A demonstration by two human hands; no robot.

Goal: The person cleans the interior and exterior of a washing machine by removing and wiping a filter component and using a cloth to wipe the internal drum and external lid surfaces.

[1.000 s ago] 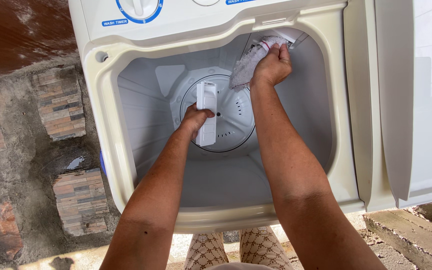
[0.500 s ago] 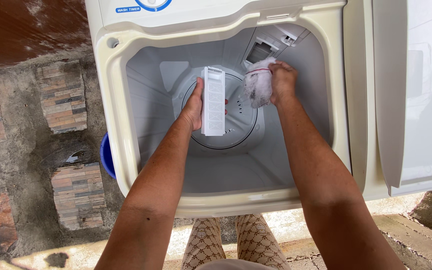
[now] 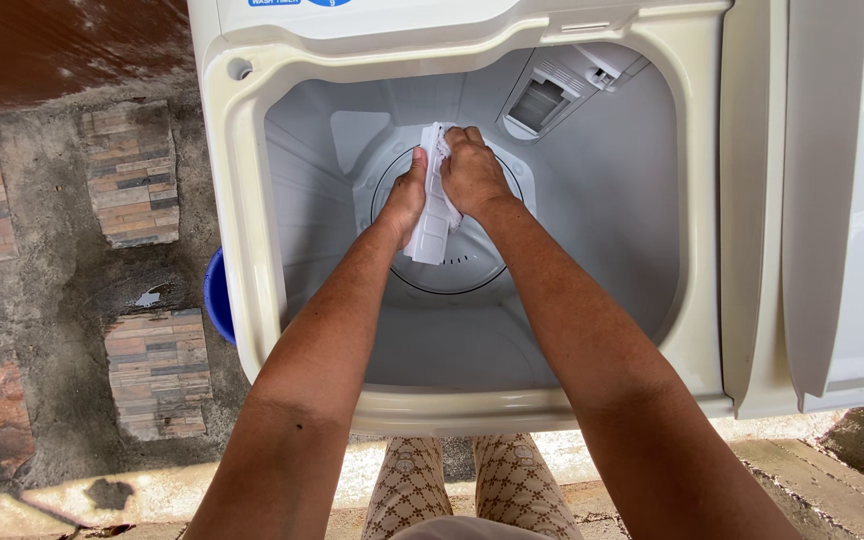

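We hold the white oblong plastic filter panel (image 3: 430, 215) over the cream washer tub (image 3: 242, 200), long axis 12-to-6, left hand (image 3: 404, 195) gripping its 9 o'clock edge, right hand (image 3: 472, 172) clenched on a white cloth (image 3: 442, 150) at its top.

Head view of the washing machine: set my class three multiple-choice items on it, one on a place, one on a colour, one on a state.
1. Where are both hands?
A. On the ground
B. Inside the tub
C. On the open lid

2. What colour is the flat plastic piece they hold?
A. White
B. Red
C. Black

3. In what state is the tub?
A. Full of clothes
B. Filled with soapy water
C. Without clothes

Answers:
1. B: the left hand and right hand meet over the round plate at the bottom of the tub.
2. A: the plastic piece is white.
3. C: the tub's bare walls and floor show.
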